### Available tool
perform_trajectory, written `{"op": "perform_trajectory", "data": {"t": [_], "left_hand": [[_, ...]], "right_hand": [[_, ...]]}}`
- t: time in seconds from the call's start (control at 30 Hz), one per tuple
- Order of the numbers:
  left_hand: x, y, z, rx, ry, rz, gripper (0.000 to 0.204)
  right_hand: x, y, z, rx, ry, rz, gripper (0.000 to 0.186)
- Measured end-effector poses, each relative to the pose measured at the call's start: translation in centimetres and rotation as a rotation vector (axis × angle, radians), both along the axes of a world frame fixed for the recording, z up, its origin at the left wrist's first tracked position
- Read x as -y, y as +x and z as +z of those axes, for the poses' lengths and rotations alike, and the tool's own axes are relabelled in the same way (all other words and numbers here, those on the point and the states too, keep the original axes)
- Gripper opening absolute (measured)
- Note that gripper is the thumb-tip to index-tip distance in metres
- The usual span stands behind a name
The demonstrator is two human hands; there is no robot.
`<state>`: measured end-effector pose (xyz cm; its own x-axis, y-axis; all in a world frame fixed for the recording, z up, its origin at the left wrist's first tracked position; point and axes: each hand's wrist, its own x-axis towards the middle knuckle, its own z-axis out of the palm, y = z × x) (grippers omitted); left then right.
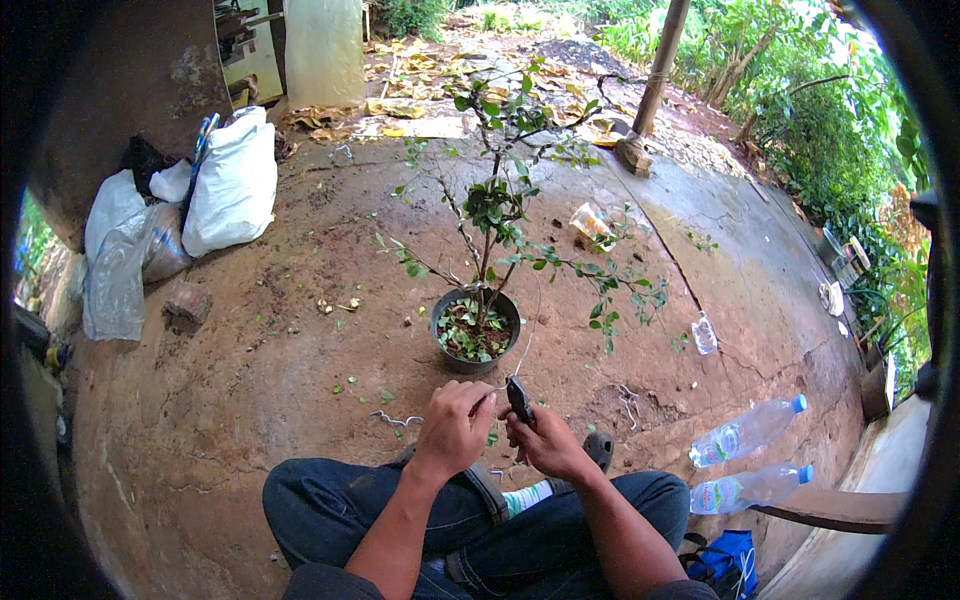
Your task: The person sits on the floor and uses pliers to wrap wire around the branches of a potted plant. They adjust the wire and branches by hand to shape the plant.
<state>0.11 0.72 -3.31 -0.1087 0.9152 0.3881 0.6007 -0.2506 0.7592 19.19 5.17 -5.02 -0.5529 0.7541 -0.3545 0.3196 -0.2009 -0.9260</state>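
Just in front of my crossed legs, my right hand (552, 442) is wrapped round dark-handled pliers (519, 399), their jaws pointing up. Beside it, my left hand (457, 425) is closed, its fingertips pinching a thin pale wire (527, 345). The wire runs past the pliers' jaws and rises in a loose curve toward the small tree's branches. Beyond my hands stands the potted tree (490, 215), leafy and many-branched, in a round black pot (444, 352). Cut leaves cover its soil. Whether the jaws grip the wire is too small to tell.
Bent wire scraps (396, 418) and fallen leaves dot the floor. Two clear water bottles (748, 432) lie at right, near a blue bag (732, 560). A clear plastic cup (704, 336) lies beyond them. White sacks (232, 185) and a brick (187, 303) are at left; a wooden post (660, 75) stands behind.
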Motion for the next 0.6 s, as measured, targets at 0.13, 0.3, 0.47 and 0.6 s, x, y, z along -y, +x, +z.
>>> {"op": "perform_trajectory", "data": {"t": [0.13,0.3,0.47,0.6], "left_hand": [[0.0,-0.4,0.2,-0.156,0.040,0.024,0.015],[0.2,-0.7,0.6,-0.227,0.037,0.034,0.013],[0.5,0.4,0.8,-0.199,0.029,0.040,0.015],[0.6,1.0,0.6,-0.204,0.057,0.086,0.015]], "right_hand": [[-0.2,0.1,0.5,0.145,0.127,0.001,0.022],[-0.3,0.6,0.8,0.256,0.381,0.047,0.019],[0.2,0.1,-0.5,0.389,0.530,-0.085,0.020],[-0.4,0.3,-1.6,0.429,0.530,-0.068,0.019]]}}
